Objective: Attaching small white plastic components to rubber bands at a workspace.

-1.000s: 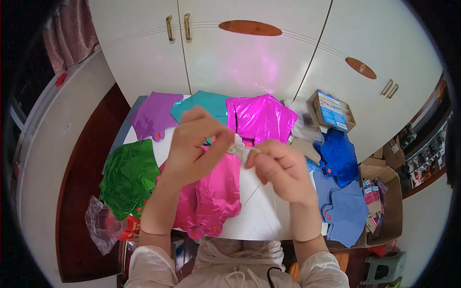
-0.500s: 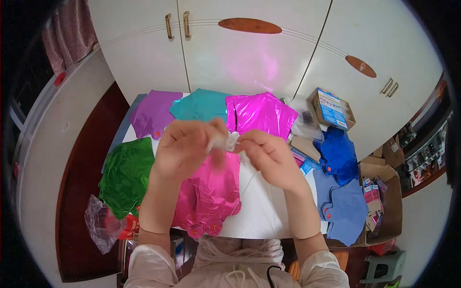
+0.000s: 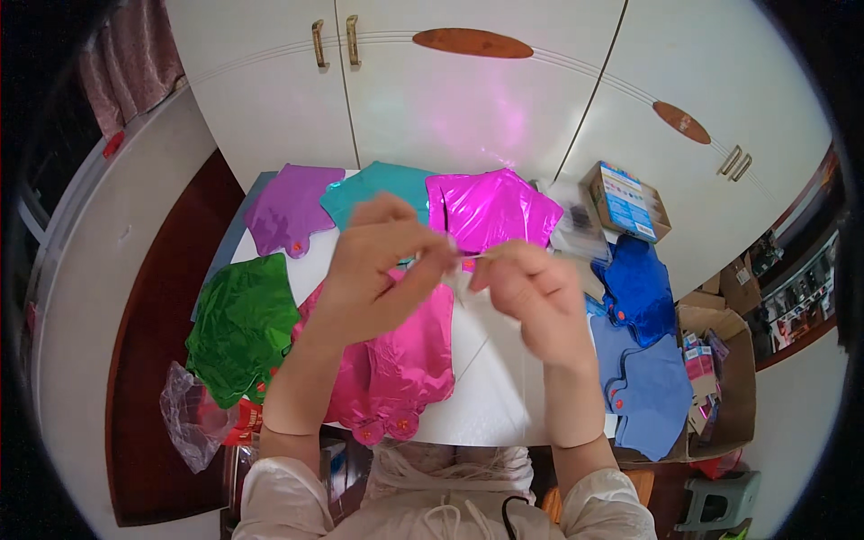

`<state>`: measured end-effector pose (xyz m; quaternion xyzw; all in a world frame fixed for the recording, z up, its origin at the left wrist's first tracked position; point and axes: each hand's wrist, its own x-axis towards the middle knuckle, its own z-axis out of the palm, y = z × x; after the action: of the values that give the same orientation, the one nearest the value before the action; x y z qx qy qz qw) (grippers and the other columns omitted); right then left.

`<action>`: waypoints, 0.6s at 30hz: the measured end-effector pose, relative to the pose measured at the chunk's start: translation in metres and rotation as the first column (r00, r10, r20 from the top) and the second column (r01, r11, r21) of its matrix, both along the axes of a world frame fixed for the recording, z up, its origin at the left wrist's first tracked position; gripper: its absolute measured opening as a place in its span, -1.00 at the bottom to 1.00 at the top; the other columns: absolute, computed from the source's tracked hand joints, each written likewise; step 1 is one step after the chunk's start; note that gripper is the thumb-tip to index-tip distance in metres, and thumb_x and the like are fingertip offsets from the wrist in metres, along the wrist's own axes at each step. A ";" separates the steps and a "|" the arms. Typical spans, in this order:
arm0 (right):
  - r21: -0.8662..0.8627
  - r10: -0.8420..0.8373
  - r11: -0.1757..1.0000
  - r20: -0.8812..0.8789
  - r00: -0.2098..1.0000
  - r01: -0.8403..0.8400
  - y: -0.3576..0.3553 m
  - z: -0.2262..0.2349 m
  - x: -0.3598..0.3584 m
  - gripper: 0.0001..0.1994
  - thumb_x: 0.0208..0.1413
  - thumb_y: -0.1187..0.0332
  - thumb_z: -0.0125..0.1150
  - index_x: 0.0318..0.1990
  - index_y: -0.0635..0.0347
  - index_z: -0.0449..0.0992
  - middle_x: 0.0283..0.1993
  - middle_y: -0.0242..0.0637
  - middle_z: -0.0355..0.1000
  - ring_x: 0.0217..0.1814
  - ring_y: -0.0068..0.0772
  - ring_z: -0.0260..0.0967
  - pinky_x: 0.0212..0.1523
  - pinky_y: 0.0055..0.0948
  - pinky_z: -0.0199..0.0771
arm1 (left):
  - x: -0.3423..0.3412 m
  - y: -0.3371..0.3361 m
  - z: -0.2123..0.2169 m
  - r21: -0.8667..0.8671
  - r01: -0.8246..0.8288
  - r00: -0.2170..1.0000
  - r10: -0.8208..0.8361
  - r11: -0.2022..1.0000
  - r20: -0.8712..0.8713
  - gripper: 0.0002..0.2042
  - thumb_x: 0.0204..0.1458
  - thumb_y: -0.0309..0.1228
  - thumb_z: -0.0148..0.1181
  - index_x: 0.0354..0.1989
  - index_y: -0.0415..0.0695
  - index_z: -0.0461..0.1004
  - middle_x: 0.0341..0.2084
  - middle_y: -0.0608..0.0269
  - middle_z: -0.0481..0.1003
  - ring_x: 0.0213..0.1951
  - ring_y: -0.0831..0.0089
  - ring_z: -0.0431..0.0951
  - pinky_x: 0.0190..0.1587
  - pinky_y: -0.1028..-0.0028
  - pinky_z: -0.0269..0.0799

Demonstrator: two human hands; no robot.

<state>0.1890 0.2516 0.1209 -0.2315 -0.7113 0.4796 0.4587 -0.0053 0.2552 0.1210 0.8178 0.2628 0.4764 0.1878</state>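
Over the middle of the table I hold both hands raised, fingertips almost meeting. A thin whitish strand (image 3: 466, 256) spans the small gap between them. My left hand (image 3: 387, 270) pinches one end, its fingers slightly blurred. The other end is pinched in my right hand (image 3: 538, 292), with the fingers curled in. Below my left hand lies a pink foil piece (image 3: 396, 351) with two round tabs and red dots at its near edge. Just beyond the hands is a shiny magenta foil piece (image 3: 499, 211), partly covered by my fingers.
Around the white table (image 3: 490, 396) lie purple (image 3: 288, 211), teal (image 3: 378, 189), green (image 3: 238, 328), dark blue (image 3: 639, 288) and grey-blue pieces (image 3: 652, 396). An open box (image 3: 630, 202) stands back right; a cardboard carton (image 3: 733, 387) is beyond the right edge. Cabinet doors (image 3: 486, 99) close off the back.
A white bunched strand at my fingers is now a thin line between both hands. My left hand has turned and moved right; my right hand has shifted slightly right.
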 end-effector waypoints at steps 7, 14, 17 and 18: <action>0.275 -0.055 0.961 0.226 0.973 -0.009 0.006 -0.004 -0.005 -0.86 0.06 0.46 -0.04 -0.35 0.32 0.45 -0.45 -0.25 0.43 -0.42 -0.49 0.37 -0.43 -0.50 0.33 | 0.019 -0.001 -0.001 0.053 -0.163 0.959 0.146 0.985 0.244 -0.78 -0.06 -0.58 -0.04 -0.24 -0.22 0.47 -0.32 0.24 0.47 -0.40 0.41 0.28 -0.25 0.44 0.23; 0.324 -0.173 0.943 0.265 0.949 0.081 0.010 -0.002 -0.002 -0.87 0.01 0.50 -0.01 -0.34 0.31 0.46 -0.45 -0.21 0.43 -0.45 -0.46 0.37 -0.44 -0.55 0.31 | 0.014 -0.012 -0.001 -0.236 0.269 0.892 -0.149 0.934 0.426 -0.79 -0.09 -0.59 0.00 -0.24 -0.24 0.47 -0.26 0.22 0.46 -0.34 0.43 0.27 -0.25 0.49 0.21; 0.329 -0.127 0.939 0.063 0.990 0.099 0.007 -0.004 0.000 -0.88 -0.01 0.47 0.01 -0.35 0.29 0.46 -0.47 -0.16 0.40 -0.50 -0.31 0.35 -0.49 -0.47 0.32 | 0.016 -0.007 0.005 -0.121 -0.002 0.980 0.026 0.993 0.199 -0.80 -0.10 -0.59 0.01 -0.26 -0.24 0.48 -0.29 0.22 0.47 -0.36 0.43 0.28 -0.27 0.51 0.20; 0.319 -0.130 0.938 -0.038 0.991 0.135 0.006 -0.002 0.002 -0.88 -0.02 0.47 0.01 -0.36 0.28 0.46 -0.48 -0.14 0.39 -0.52 -0.24 0.35 -0.50 -0.44 0.32 | 0.009 -0.007 0.005 -0.180 0.098 0.987 -0.073 0.979 0.143 -0.80 -0.10 -0.59 0.01 -0.26 -0.24 0.47 -0.33 0.24 0.47 -0.36 0.43 0.28 -0.27 0.52 0.20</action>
<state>0.1905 0.2574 0.1186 -0.1973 -0.7588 0.3276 0.5273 0.0037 0.2480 0.1257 0.7728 0.2573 0.4957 0.3015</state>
